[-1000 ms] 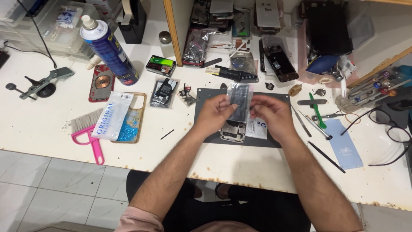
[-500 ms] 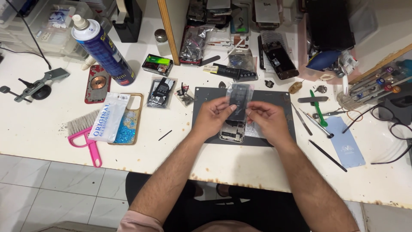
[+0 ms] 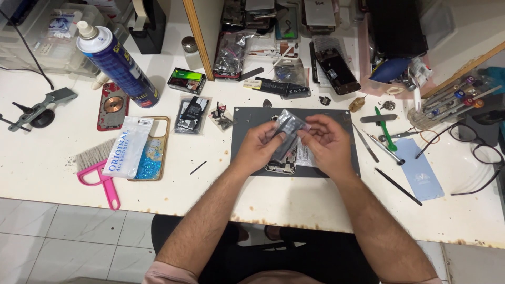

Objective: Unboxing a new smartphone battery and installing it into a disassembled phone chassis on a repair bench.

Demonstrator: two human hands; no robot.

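White and cluttered, the surface (image 3: 63,158) is stretching across the head view, its near edge stained brown above a tiled floor. At its middle a dark mat (image 3: 247,126) is lying square to the person, probably to keep small parts from rolling off. Both hands are working above it. The left hand (image 3: 258,147) and the right hand (image 3: 326,142) are each pinching an end of a clear bag (image 3: 288,125), fingers closed on its plastic, holding it raised and tilted toward the camera, likely for a good look at the dark part inside. Just under the bag, an opened phone (image 3: 279,167) is resting on the mat, partly hidden by the hands, close enough that whatever comes from the bag would be within easy reach.

Off to the left, a blue spray can (image 3: 118,66) is leaning, with a pink brush (image 3: 97,173) and a white packet (image 3: 126,147) lying on a phone case nearby. To the right, a green tool (image 3: 385,129) and thin picks (image 3: 397,186) are lying beside the mat, near the working hand. Glasses (image 3: 481,152) are sitting at the far right edge.
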